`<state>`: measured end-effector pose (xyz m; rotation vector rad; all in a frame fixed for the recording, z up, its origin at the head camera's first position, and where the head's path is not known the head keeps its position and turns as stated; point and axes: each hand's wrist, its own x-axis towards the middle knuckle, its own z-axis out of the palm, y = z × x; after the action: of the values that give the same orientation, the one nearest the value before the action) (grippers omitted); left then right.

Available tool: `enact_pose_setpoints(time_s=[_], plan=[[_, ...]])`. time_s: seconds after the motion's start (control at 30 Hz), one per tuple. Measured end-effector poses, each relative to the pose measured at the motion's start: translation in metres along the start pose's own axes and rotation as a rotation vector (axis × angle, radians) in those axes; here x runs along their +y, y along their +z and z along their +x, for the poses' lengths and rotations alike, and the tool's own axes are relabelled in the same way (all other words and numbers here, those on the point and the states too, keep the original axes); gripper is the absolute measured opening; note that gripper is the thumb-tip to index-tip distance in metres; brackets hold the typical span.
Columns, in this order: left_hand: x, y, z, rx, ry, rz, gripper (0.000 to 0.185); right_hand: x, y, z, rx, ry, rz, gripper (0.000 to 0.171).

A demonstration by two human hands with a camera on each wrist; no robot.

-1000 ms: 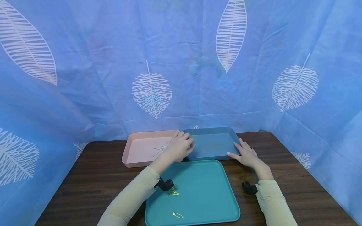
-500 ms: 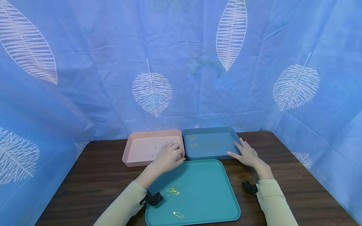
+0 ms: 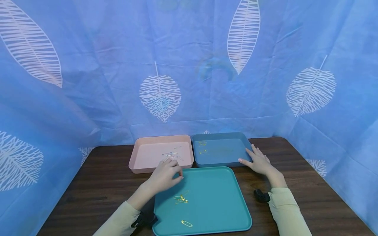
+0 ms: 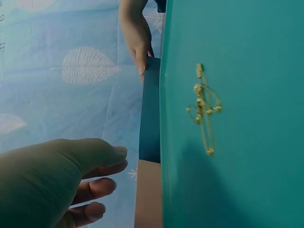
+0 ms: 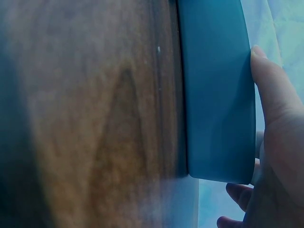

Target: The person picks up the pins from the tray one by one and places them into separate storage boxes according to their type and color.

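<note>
From the head view, the left hand [image 3: 163,177] hovered loosely curled, holding nothing, over the teal tray's [image 3: 218,203] far-left corner, just beyond the gold safety pins [image 3: 180,199]. The right hand [image 3: 257,161] lay flat-fingered against the blue tray [image 3: 220,160] behind the teal tray. In the left wrist view, the relaxed fingers [image 4: 95,187] were apart from the pins. In the right wrist view, the thumb pressed the blue tray's wall.

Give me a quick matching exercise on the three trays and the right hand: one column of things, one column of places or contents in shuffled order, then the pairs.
Things:
1. pink tray
2. dark blue tray
3. teal tray
4. right hand

Places or contents:
A. nearest the person, holds a tangle of gold safety pins and a single gold safety pin
B. rests against the right end of the dark blue tray
C. far left, holds silver pins
D. far right, holds gold pins near its left end

Pairs: 1-C, 2-D, 3-A, 4-B
</note>
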<state>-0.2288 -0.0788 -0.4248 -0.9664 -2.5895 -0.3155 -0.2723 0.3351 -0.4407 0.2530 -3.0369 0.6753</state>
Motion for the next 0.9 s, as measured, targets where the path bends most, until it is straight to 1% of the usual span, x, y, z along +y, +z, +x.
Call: enact_pose_setpoints(time_s=[0.17,0.37,0.43,0.6,0.67,0.73,0.9], plan=[[0.000,-0.004,-0.015,-0.057,-0.016,-0.006,0.009,-0.001,0.000,0.001,-0.030,0.013,-0.019,0.088],[0.001,-0.006,-0.026,-0.118,0.009,-0.007,0.009,0.001,-0.001,0.001,-0.033,0.014,-0.015,0.088],[0.002,-0.007,-0.028,-0.156,0.012,-0.023,0.009,0.001,-0.001,0.001,-0.032,0.016,-0.014,0.088],[0.002,-0.009,-0.030,-0.281,0.023,-0.080,0.012,0.000,-0.001,0.000,-0.030,0.016,-0.009,0.087],[0.001,-0.008,-0.031,-0.320,0.031,-0.094,0.012,0.000,-0.001,0.000,-0.029,0.012,-0.007,0.088],[0.001,-0.008,-0.032,-0.340,0.039,-0.103,0.012,0.000,-0.001,0.000,-0.029,0.013,-0.008,0.088],[0.000,-0.006,-0.032,-0.359,0.039,-0.124,0.013,-0.001,-0.001,0.001,-0.024,0.011,-0.009,0.088]])
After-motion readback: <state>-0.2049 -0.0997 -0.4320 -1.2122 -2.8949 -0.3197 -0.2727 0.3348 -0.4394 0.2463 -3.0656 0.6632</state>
